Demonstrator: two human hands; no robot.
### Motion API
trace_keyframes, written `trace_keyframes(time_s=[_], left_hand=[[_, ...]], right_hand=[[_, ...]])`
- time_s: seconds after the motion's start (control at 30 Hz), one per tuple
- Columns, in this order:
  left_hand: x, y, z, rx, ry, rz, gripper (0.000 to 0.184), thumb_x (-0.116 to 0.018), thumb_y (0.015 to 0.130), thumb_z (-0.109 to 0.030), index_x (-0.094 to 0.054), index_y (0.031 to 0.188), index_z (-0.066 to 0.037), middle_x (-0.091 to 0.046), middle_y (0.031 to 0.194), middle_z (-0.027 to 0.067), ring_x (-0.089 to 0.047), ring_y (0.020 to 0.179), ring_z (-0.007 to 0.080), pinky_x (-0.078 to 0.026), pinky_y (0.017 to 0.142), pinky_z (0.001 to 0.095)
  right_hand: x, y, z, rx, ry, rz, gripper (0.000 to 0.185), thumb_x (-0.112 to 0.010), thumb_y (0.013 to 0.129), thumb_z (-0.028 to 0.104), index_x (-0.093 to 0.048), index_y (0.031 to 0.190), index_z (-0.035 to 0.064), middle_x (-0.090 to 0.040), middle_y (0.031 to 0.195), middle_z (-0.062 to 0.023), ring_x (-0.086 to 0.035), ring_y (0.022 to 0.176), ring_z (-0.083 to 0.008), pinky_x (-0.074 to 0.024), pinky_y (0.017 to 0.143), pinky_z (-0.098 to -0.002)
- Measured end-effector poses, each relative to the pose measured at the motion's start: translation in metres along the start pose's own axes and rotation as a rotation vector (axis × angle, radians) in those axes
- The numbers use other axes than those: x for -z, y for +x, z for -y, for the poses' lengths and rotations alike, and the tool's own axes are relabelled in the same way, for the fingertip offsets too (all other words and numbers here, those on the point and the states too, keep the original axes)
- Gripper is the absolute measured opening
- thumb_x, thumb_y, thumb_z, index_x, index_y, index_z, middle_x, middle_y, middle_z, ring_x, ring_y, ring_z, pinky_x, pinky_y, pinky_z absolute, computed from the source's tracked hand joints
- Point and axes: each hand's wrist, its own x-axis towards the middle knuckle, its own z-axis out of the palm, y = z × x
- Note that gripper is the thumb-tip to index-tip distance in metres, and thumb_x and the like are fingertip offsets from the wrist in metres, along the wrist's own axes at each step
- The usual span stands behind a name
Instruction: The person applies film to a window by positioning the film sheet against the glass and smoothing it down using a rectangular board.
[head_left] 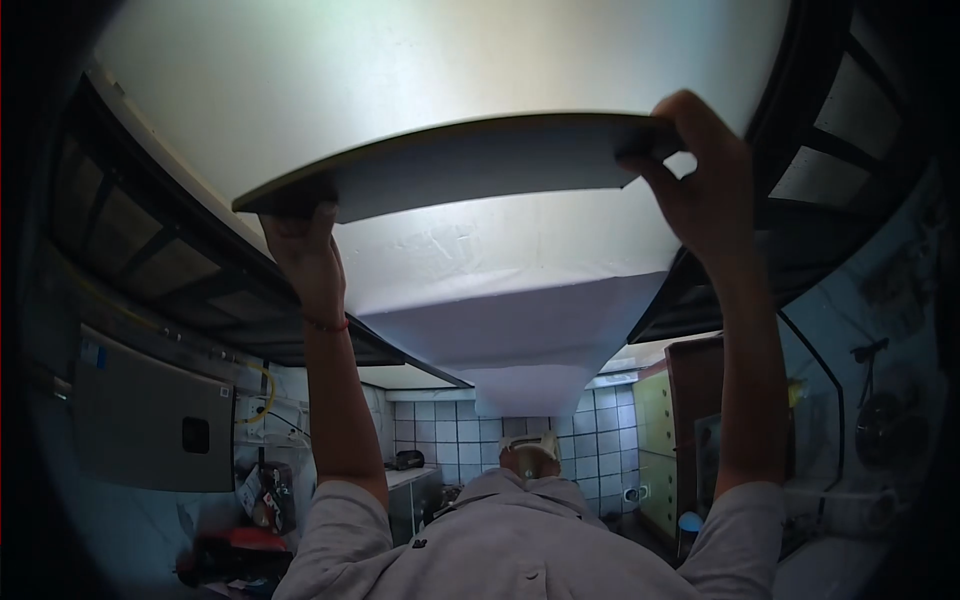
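A long, flat, dark grey panel (480,160) with a thin edge spans the upper middle of the view, and it looks bowed through the lens. My left hand (308,255) grips its left end; the thumb shows at the lower side and the other fingers are largely hidden. At the right end, my right hand (708,175) pinches the panel between thumb and fingers. Behind it lies a large pale smooth surface (430,60), brightly lit, with a greyish-lilac section (520,320) nearer my body.
Dark framed structures (150,230) flank the pale surface. A grey box-shaped appliance (150,420) and a yellow hose (263,392) are at left. A green drawer unit (655,450) stands at right, near a tiled surface (440,425). A red item (240,540) lies lower left.
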Motion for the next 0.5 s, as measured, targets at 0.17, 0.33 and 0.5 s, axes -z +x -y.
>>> trace_keyframes(time_s=[0.17,0.33,0.5], left_hand=[[0.039,-0.059,0.050,0.185,0.141,-0.001,0.054,-0.067,0.078,0.010,-0.048,0.128,-0.001,-0.059,0.114,0.0065,-0.058,0.105,0.0155,-0.049,0.092,0.0294],[0.052,-0.105,0.082,0.297,0.112,-0.008,0.052,-0.067,0.080,0.009,-0.050,0.128,-0.003,-0.059,0.114,0.0061,-0.057,0.106,0.0163,-0.046,0.095,0.0297],[0.048,-0.053,0.026,0.116,0.241,0.003,0.057,-0.070,0.080,0.007,-0.046,0.131,-0.001,-0.057,0.118,0.0076,-0.055,0.112,0.0173,-0.045,0.098,0.0319]], right_hand=[[-0.044,-0.059,-0.005,-0.138,0.071,0.127,0.032,-0.079,0.073,0.004,-0.050,0.087,0.0062,-0.057,0.080,-0.0087,-0.064,0.068,-0.0282,-0.0507,0.060,-0.0361],[-0.082,-0.110,-0.018,-0.220,0.091,0.210,0.037,-0.079,0.070,0.000,-0.046,0.085,0.0072,-0.058,0.081,-0.0103,-0.065,0.072,-0.0317,-0.0512,0.060,-0.0391],[-0.038,-0.043,0.004,-0.101,0.116,0.154,0.030,-0.078,0.072,-0.002,-0.054,0.090,0.0044,-0.059,0.081,-0.0086,-0.068,0.075,-0.0253,-0.0528,0.065,-0.0333]])
